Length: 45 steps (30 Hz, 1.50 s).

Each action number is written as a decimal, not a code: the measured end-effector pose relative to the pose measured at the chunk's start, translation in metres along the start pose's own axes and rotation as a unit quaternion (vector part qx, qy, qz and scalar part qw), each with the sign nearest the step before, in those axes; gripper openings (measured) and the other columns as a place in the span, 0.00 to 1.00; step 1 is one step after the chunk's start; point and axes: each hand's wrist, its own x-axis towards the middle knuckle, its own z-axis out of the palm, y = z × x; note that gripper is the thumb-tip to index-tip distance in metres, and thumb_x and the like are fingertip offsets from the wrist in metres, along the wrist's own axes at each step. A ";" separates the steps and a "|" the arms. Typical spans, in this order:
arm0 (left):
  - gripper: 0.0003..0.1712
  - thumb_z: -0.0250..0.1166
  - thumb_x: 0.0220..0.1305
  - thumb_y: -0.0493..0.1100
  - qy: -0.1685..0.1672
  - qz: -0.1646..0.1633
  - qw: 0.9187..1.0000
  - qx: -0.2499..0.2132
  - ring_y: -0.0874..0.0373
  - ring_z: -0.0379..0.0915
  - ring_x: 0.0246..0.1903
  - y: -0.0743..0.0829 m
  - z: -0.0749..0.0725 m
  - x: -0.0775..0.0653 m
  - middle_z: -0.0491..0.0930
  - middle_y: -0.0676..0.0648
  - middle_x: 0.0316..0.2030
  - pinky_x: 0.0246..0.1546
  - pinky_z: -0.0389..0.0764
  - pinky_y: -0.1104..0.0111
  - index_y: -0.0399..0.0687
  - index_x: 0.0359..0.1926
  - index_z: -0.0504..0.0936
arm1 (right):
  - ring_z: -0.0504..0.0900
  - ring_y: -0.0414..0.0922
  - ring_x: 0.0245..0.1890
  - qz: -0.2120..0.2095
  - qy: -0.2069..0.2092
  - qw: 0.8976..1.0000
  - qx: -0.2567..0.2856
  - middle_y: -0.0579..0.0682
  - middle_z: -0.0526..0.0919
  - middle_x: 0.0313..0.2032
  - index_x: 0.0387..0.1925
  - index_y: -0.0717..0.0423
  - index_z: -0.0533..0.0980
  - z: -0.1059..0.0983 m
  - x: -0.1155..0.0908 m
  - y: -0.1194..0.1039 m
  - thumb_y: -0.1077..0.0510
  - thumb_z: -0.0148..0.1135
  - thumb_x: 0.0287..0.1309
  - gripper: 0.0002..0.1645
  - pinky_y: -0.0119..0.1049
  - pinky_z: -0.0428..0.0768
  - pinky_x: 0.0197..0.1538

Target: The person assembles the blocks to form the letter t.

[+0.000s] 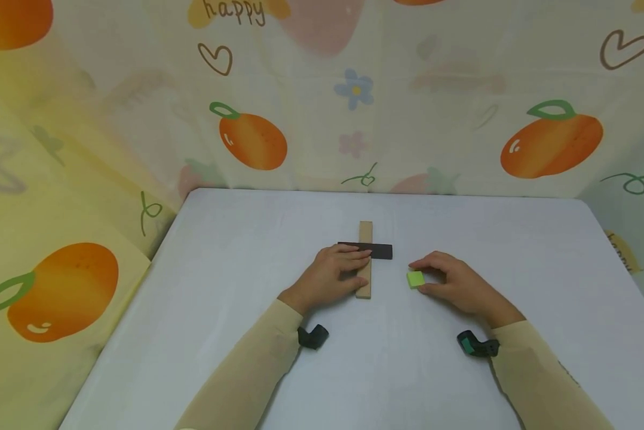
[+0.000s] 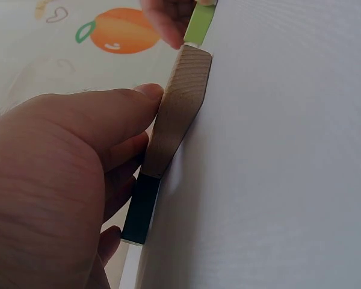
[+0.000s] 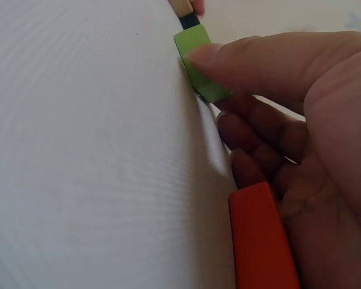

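Head: white tabletop (image 1: 376, 370) carries a wooden strip (image 1: 365, 231) running away from the person, with a dark strip (image 1: 382, 251) crossing over it. The left hand (image 1: 334, 272) comes in from lower left, palm down, fingers extended across onto the dark strip, thumb lower down at the wooden strip. Contact is a rest, not a wrap. The green block (image 1: 416, 279) sits right of the strips, apart from both. The right hand (image 1: 456, 283) comes in from lower right and pinches it, index on the far side, thumb on the near side. Both sleeves beige, dark mount at each wrist.

Left wrist: thumb extended, tip against the wooden strip; other fingers behind, partly hidden, by the dark strip. Green block and right-hand fingers at top edge.

Right wrist: thumb on the green block, pinch confirmed; remaining fingers loosely bent beneath. Red block (image 3: 262, 238) at the bottom edge, just beside those fingers and the palm; can't tell if they touch it. Dark strip's end shows past the green block.
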 end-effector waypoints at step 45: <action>0.30 0.74 0.75 0.51 0.005 0.007 1.000 0.005 0.56 0.65 0.75 0.001 -0.001 0.000 0.76 0.56 0.73 0.75 0.60 0.50 0.45 0.72 0.82 | 0.81 0.43 0.50 -0.111 -0.049 0.993 0.003 0.42 0.84 0.52 0.56 0.55 0.87 0.044 0.005 -0.049 0.65 0.77 0.67 0.17 0.38 0.82 0.56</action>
